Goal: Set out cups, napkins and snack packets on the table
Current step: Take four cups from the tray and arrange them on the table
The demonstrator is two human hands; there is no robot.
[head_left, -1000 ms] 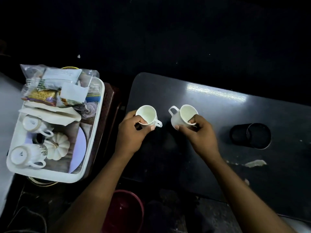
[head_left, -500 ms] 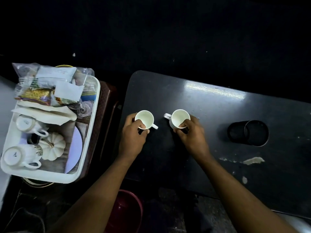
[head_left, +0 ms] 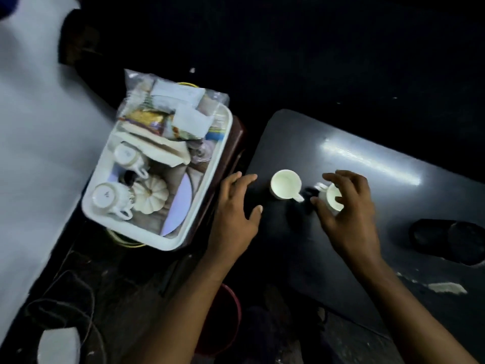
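Left cup and right cup stand upright, near each other on the bench, grips released since 0.5 s ago: left hand spread, clear of its cup, beside the tray; right hand spread loosely over right cup, contact unclear.

A white cup and a second cup stand close together near the nine o'clock edge of the dark table. Bare tabletop opens toward twelve and one o'clock. A black ring lies at four o'clock; a crowded tray flanks nine.
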